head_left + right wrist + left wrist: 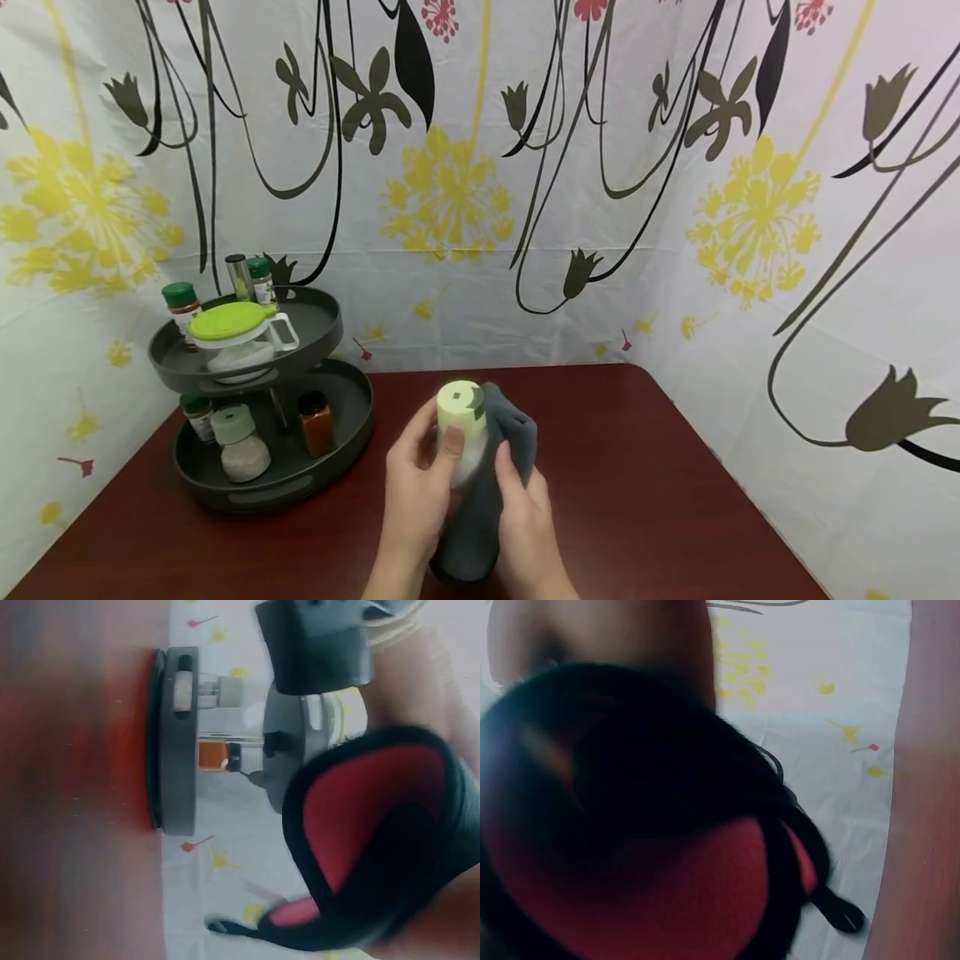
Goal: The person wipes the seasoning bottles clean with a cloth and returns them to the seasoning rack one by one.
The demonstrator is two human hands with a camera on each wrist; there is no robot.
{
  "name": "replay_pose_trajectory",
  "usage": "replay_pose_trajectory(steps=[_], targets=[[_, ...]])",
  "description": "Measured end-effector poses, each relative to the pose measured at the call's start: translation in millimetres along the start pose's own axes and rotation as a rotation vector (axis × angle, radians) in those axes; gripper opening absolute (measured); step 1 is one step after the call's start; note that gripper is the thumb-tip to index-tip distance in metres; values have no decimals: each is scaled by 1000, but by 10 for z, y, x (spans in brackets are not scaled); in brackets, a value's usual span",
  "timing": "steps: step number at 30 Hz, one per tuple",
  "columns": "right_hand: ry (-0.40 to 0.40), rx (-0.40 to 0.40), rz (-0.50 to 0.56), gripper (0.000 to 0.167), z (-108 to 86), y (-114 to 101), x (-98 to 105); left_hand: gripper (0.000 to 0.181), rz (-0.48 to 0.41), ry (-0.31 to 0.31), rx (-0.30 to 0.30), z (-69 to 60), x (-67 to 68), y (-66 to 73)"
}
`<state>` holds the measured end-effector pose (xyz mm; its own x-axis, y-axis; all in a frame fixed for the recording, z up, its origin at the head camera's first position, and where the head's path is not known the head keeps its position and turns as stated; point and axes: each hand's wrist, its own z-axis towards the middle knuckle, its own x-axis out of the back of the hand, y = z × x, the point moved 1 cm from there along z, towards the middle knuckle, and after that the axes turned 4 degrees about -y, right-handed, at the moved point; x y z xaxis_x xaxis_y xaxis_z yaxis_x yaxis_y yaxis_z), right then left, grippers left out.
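Observation:
My left hand (416, 479) grips a shaker jar (468, 458) with a pale green lid, its thumb across the front just below the lid. The jar is upright with a slight tilt, held above the table. A dark grey cloth (472, 525) lies against the jar's right side and hangs down below it. My right hand (525, 517) pinches the cloth beside the jar, thumb on top. In the right wrist view, a dark fold of the cloth (319, 660) shows near the top. The left wrist view is mostly filled by a blurred wrist strap (682, 892).
A two-tier grey turntable (352, 433) stands at the left. Its upper tier bears a container with a lime lid (228, 321) and several spice bottles. Below are a pale-lidded shaker (243, 458) and an orange-brown spice jar (317, 429). A patterned curtain (465, 317) encloses the red-brown table (637, 492).

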<state>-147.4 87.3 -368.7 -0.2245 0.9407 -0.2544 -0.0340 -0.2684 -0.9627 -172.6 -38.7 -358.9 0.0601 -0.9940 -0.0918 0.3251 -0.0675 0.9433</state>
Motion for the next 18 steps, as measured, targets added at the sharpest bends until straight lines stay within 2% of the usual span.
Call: replay_pose_trajectory(steps=[2, 4, 6, 8, 11, 14, 18], targets=[[7, -41, 1, 73, 22, -41, 19, 46, 3, 12, -4, 18, -3, -13], [31, -34, -29, 70, 34, -134, 21, 47, 27, 5, 5, 23, -24, -39], [64, 22, -67, 67, 15, -245, 4, 49, 55, -21, 24, 11, -53, -74], [87, 112, -120, 65, -29, -331, -30, 49, 76, -56, 28, -7, -81, -99], [76, 195, -141, 65, -90, -331, -69, 49, 69, -63, 32, -33, -96, -103], [40, 156, -121, 68, -95, -202, -56, 49, 7, -26, 32, -37, -74, -57], [-2, 11, -35, 71, -44, -46, 8, 49, -52, 21, 19, -23, -29, 11]])
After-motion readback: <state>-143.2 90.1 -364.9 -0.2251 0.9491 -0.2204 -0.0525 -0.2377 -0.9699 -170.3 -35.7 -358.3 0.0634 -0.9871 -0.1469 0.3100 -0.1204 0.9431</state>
